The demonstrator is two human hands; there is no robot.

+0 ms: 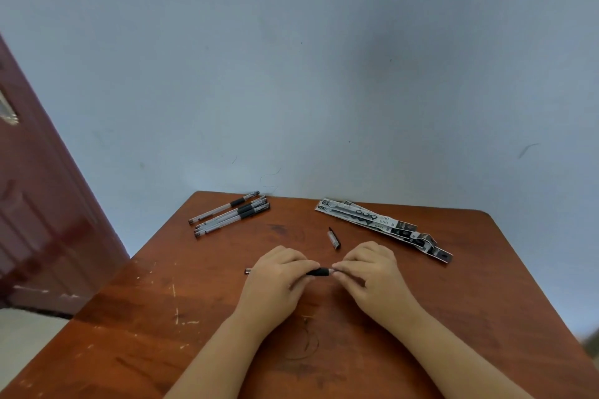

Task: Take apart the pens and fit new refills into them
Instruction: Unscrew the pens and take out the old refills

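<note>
A pen [319,271] with a black grip lies level between my hands, just above the wooden table [162,317]. My left hand [278,278] grips its barrel, and the barrel's end pokes out past the hand on the left. My right hand [369,272] pinches the pen's tip end with thumb and fingers. A loose pen cap [334,238] lies on the table beyond my hands. Three more pens [231,214] lie side by side at the back left. Packs of refills [382,223] lie in a fan at the back right.
The table stands against a pale blue wall [324,74]. A dark red door [39,204] is at the left. The tabletop bears scratches and pen marks near its front.
</note>
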